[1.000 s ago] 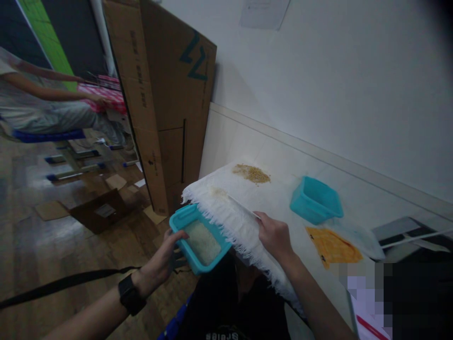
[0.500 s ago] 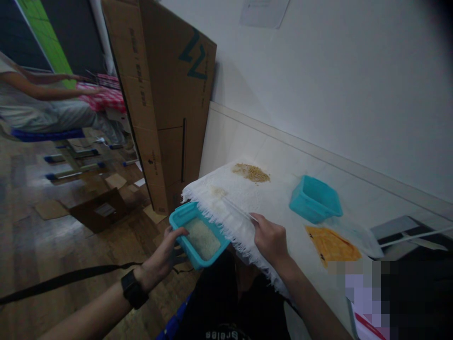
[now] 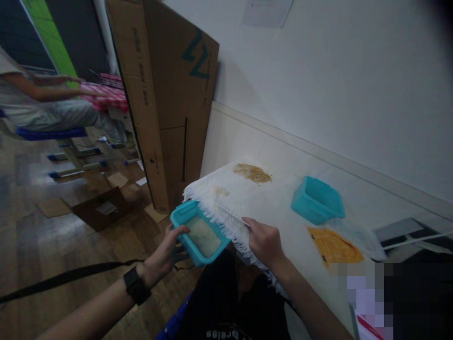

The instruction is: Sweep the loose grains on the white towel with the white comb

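My left hand (image 3: 166, 252) grips a teal plastic tub (image 3: 198, 232) with white rice in it, held just below the fringed edge of a white towel (image 3: 247, 198) on the table. My right hand (image 3: 264, 241) is closed on a thin white strip (image 3: 230, 213) that lies flat on the towel near that edge. A small pale smear of grains (image 3: 220, 191) sits on the towel beyond the strip. A pile of brown grains (image 3: 254, 173) lies at the towel's far end.
A second teal tub (image 3: 317, 199) stands on the table beside an orange packet (image 3: 334, 245). Tall cardboard boxes (image 3: 170, 94) lean on the wall to the left. Another person (image 3: 38, 104) sits at the far left, over a wooden floor strewn with cardboard scraps.
My right hand and the strip have slid left along the towel, toward its fringed edge and the tub. The tub has stayed under the edge.
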Available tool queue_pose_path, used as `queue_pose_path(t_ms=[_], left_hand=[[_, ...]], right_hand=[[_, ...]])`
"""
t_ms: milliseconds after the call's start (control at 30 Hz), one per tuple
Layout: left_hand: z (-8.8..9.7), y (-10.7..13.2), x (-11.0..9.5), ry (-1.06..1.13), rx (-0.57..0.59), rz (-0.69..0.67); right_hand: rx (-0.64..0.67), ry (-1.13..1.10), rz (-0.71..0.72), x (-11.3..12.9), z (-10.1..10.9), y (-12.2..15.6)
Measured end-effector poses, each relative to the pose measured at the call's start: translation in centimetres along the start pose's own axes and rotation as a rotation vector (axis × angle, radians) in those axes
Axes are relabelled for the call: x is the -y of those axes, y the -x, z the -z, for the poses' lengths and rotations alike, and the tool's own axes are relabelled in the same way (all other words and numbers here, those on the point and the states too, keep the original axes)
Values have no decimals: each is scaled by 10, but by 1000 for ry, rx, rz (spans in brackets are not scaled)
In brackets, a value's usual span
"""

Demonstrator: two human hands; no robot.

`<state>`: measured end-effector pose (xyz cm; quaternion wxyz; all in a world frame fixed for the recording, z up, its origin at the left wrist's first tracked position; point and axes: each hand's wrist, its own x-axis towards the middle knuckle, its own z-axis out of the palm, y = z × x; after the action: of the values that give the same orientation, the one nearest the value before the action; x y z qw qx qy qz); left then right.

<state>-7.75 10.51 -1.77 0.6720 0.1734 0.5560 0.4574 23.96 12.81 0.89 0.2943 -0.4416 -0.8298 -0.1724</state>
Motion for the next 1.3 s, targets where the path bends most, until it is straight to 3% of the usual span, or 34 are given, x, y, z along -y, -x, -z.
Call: queue_pose_path(t_ms=[300,567,800,1300], left_hand=[[-1,1,0,-23,-6,-24],[0,1,-1,-25,-18,-27],[2,-4,-3,-18,2,-32],[5,-5,-8,-24,-20,-9]], right_hand=[[-67,-112,66,37,14,7],[-64,-20,-104,12,-6,-23],[77,14,-164,5,-31,-59],[119,-60,-101,2,-27,-54]])
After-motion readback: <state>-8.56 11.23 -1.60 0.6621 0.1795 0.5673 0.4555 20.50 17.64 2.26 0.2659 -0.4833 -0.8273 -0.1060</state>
